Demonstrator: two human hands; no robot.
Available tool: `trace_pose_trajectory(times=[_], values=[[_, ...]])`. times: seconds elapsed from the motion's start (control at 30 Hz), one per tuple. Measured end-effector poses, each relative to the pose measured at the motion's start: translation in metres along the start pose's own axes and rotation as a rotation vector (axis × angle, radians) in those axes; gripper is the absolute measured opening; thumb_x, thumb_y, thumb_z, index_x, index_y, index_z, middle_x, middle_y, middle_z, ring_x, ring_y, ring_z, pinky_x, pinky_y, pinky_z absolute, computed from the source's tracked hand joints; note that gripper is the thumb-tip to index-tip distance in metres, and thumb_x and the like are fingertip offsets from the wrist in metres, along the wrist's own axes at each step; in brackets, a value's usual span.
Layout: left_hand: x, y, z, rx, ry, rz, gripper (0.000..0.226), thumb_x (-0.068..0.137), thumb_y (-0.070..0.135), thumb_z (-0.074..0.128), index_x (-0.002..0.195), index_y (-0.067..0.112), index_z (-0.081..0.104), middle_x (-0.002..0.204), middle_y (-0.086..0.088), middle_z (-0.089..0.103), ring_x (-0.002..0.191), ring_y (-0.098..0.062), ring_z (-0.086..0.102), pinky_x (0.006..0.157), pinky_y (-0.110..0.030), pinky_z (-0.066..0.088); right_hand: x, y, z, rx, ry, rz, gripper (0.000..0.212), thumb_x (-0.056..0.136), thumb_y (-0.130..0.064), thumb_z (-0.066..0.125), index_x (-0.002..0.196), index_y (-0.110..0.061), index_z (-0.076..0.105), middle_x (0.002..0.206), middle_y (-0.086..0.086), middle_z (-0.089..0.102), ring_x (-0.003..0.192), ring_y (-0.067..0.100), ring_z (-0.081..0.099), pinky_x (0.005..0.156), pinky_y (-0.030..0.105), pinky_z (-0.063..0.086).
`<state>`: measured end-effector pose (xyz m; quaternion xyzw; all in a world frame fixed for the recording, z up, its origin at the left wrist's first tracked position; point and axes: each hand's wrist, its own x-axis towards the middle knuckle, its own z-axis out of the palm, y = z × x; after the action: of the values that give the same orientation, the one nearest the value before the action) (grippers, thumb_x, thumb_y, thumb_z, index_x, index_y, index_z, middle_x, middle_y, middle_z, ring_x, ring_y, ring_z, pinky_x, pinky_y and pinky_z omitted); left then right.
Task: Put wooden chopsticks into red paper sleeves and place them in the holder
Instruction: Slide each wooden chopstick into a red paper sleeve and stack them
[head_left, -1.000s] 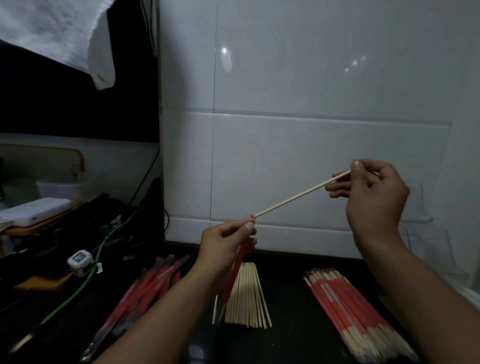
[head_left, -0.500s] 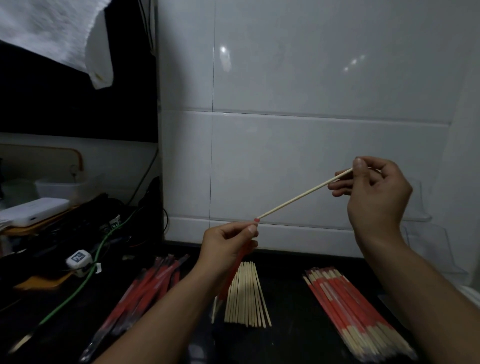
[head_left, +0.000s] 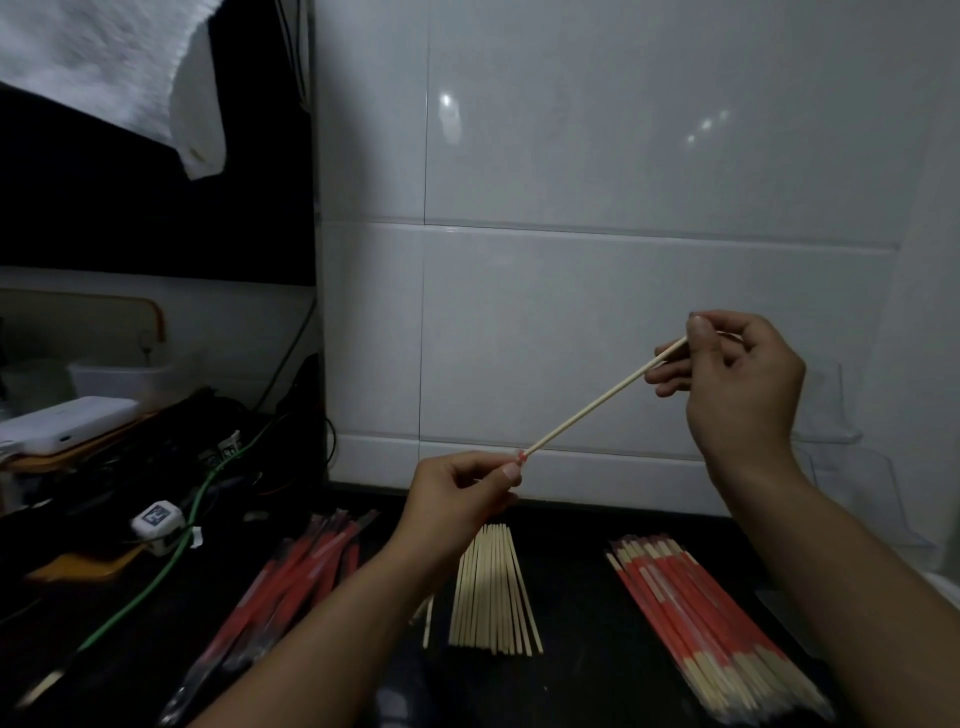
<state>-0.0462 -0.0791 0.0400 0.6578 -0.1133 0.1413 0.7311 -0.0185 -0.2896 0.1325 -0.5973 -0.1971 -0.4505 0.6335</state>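
The right hand (head_left: 737, 384) pinches the upper end of a bare wooden chopstick (head_left: 602, 400) between thumb and fingers and holds it slanting down to the left, so that its lower tip meets the mouth of a red paper sleeve (head_left: 521, 456). The left hand (head_left: 462, 493) pinches that sleeve near its opening, probably to keep the mouth steady and lined up with the tip; most of the sleeve is hidden behind this hand. Both are raised above the dark surface (head_left: 571, 623), in front of the white tiled wall (head_left: 623, 208), which likely gives room to slide the stick in lengthwise. Below lie three supplies kept apart: empty red sleeves (head_left: 291, 577) on the left, bare chopsticks (head_left: 491, 587) in the middle, and sleeved chopsticks (head_left: 706, 618) on the right, seemingly so each stage stays within easy reach. A clear plastic holder (head_left: 841, 415) seems to stand by the wall at right, though it is hard to make out.
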Motion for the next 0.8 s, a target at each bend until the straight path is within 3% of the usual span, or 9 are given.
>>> trace_pose_trajectory(times=[0.13,0.23,0.43,0.5,0.57,0.63,0.67,0.73,0.8], values=[[0.001,-0.004,0.000,0.056,-0.044,0.006,0.014,0.092,0.011,0.065,0.100,0.014,0.076,0.095,-0.003,0.076,0.092,-0.015,0.072,0.077,-0.023,0.058,0.001,0.003,0.000,-0.007,-0.013,0.019,0.010,0.101,-0.012,0.050,0.103,-0.003,0.054,0.074,0.013,0.067,0.053,0.022,0.065,0.048,0.026,0.053],[-0.001,-0.002,0.001,0.047,-0.060,0.005,0.014,0.092,0.012,0.065,0.096,0.019,0.076,0.091,-0.001,0.076,0.088,-0.015,0.072,0.073,-0.021,0.057,0.001,0.006,0.000,-0.013,-0.043,0.030,0.009,0.100,-0.010,0.052,0.100,-0.003,0.057,0.074,0.014,0.066,0.054,0.021,0.066,0.050,0.026,0.054],[0.004,-0.004,0.002,0.077,-0.084,0.023,0.014,0.092,0.011,0.065,0.097,0.017,0.076,0.091,-0.002,0.077,0.091,-0.015,0.072,0.077,-0.024,0.058,-0.009,0.007,0.004,-0.127,-0.258,0.038,0.019,0.097,-0.010,0.056,0.090,-0.021,0.070,0.076,0.007,0.068,0.059,0.020,0.067,0.051,0.030,0.053],[0.005,-0.004,0.004,0.063,-0.089,0.023,0.014,0.093,0.012,0.064,0.098,0.017,0.076,0.091,-0.001,0.077,0.090,-0.014,0.072,0.076,-0.023,0.058,-0.017,0.009,0.009,-0.257,-0.441,0.030,0.018,0.096,-0.012,0.059,0.094,-0.023,0.073,0.082,-0.001,0.070,0.066,0.016,0.069,0.056,0.030,0.053],[0.005,-0.002,0.006,0.057,-0.093,0.026,0.014,0.094,0.014,0.063,0.099,0.018,0.076,0.093,-0.001,0.077,0.091,-0.014,0.072,0.078,-0.024,0.058,-0.027,0.008,0.012,-0.463,-0.773,0.033,0.022,0.095,-0.019,0.060,0.111,-0.029,0.071,0.098,-0.010,0.068,0.082,0.007,0.067,0.070,0.025,0.052],[0.006,-0.003,0.005,0.083,-0.112,0.046,0.016,0.094,0.016,0.062,0.103,0.017,0.075,0.098,-0.001,0.076,0.096,-0.016,0.072,0.084,-0.031,0.058,-0.036,0.009,0.016,-0.618,-1.053,0.077,0.041,0.095,-0.025,0.059,0.134,-0.037,0.055,0.115,-0.014,0.062,0.094,0.003,0.063,0.080,0.022,0.051],[0.006,-0.002,0.005,0.085,-0.112,0.048,0.017,0.095,0.017,0.062,0.105,0.017,0.075,0.100,-0.001,0.076,0.097,-0.016,0.072,0.085,-0.032,0.058,-0.040,0.010,0.017,-0.639,-1.091,0.103,0.050,0.095,-0.027,0.058,0.141,-0.039,0.046,0.118,-0.014,0.060,0.095,0.003,0.062,0.082,0.024,0.052],[0.007,-0.002,0.003,0.069,-0.088,0.040,0.016,0.095,0.017,0.061,0.105,0.019,0.074,0.100,0.000,0.076,0.096,-0.013,0.072,0.080,-0.026,0.058,-0.043,0.013,0.020,-0.603,-0.973,0.110,0.053,0.094,-0.028,0.059,0.143,-0.038,0.041,0.113,-0.014,0.061,0.089,0.005,0.065,0.080,0.027,0.055],[0.006,-0.002,0.002,0.065,-0.073,0.036,0.016,0.095,0.016,0.060,0.104,0.020,0.073,0.099,0.001,0.076,0.094,-0.012,0.072,0.078,-0.024,0.057,-0.042,0.015,0.021,-0.538,-0.826,0.122,0.037,0.094,-0.029,0.060,0.130,-0.032,0.055,0.101,-0.013,0.064,0.081,0.005,0.067,0.074,0.027,0.055]])
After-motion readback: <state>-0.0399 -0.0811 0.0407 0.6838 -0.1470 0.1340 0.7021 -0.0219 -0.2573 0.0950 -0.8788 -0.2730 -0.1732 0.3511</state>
